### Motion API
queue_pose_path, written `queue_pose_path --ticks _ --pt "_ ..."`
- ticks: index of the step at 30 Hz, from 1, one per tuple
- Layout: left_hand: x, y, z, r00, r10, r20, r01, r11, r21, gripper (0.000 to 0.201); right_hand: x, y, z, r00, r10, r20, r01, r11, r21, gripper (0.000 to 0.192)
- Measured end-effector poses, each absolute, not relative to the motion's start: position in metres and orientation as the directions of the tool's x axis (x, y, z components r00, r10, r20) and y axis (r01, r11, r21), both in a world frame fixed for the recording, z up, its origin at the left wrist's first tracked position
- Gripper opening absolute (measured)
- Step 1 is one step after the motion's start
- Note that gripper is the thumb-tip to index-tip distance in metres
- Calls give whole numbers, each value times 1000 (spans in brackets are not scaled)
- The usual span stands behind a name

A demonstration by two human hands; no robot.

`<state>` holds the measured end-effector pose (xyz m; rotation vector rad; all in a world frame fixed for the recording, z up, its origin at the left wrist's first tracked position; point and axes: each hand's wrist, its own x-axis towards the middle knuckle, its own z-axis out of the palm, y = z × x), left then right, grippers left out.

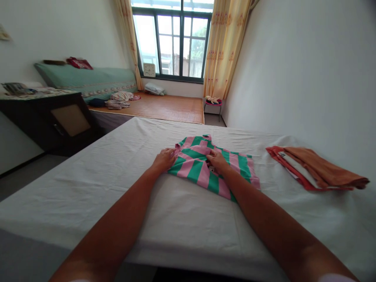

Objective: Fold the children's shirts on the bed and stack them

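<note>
A pink and green striped garment (202,166) lies partly folded on a bed covered with a white sheet (117,172). My left hand (164,159) rests on the garment's left edge, fingers curled over the cloth. My right hand (216,160) pinches the fabric near the garment's middle. Both forearms reach out across the sheet from the near edge.
A folded stack of orange, red and white clothes (314,168) lies on the sheet at the right, by the wall. Beyond are a second bed with a bamboo mat (173,107) and loose clothes (119,100), a dark cabinet (55,119) at left, a small stool (214,102), and a window (173,41).
</note>
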<state>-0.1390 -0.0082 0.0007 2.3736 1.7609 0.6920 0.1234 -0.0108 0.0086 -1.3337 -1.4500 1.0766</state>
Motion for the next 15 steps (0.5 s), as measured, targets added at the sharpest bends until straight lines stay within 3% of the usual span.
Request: queue_pose_path --ticks 2,4,6,8,10,15 --pt "-139 -8 1 227 926 300 878 -328 349 39 124 -15 11 -115 982 152 227 175 -958 22" --pt "-141 -8 1 235 921 312 868 -343 359 38 123 -22 18 -278 905 323 278 398 -874 26" --pt "-143 -8 2 244 913 327 854 -362 373 39 122 -29 25 -514 739 436 301 631 -715 31" --pt "-145 -8 3 262 902 344 836 -390 387 40 123 -34 29 -684 584 437 296 769 -566 36" --pt "-146 -8 5 300 879 370 801 -443 403 41 126 -35 26 -739 540 403 326 810 -488 41" --pt "-146 -11 12 499 764 408 610 -645 461 36 128 -31 12 -676 580 455 391 806 -445 46"
